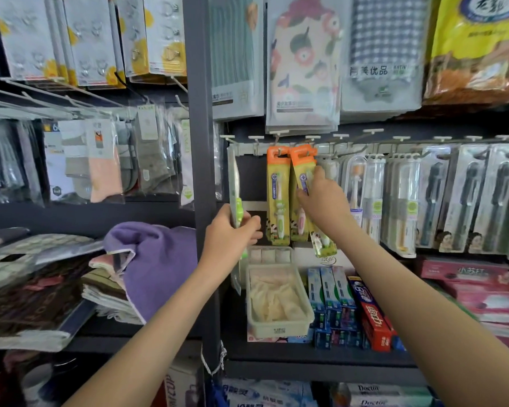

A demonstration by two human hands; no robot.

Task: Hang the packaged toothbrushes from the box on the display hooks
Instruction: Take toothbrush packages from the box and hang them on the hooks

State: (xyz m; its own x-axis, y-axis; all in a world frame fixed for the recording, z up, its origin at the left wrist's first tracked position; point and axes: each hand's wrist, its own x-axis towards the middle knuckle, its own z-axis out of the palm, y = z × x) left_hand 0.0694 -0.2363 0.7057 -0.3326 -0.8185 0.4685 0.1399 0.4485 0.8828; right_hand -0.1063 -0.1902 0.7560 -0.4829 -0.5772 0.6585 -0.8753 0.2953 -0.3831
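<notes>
With the right hand (321,201) pinching a tilted orange-topped pack (301,168) at the hook rail (247,148) and the left hand (232,232) gripping a spare pack (235,183), a missed hole could drop it.

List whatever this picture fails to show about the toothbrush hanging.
- Head view: the edge-on pack in the left hand shows only its side; its front is turned away.
- Head view: whether the tilted orange pack in the right hand is hung yet; its own top covers that.
- Supply box: outside the frame.
</notes>
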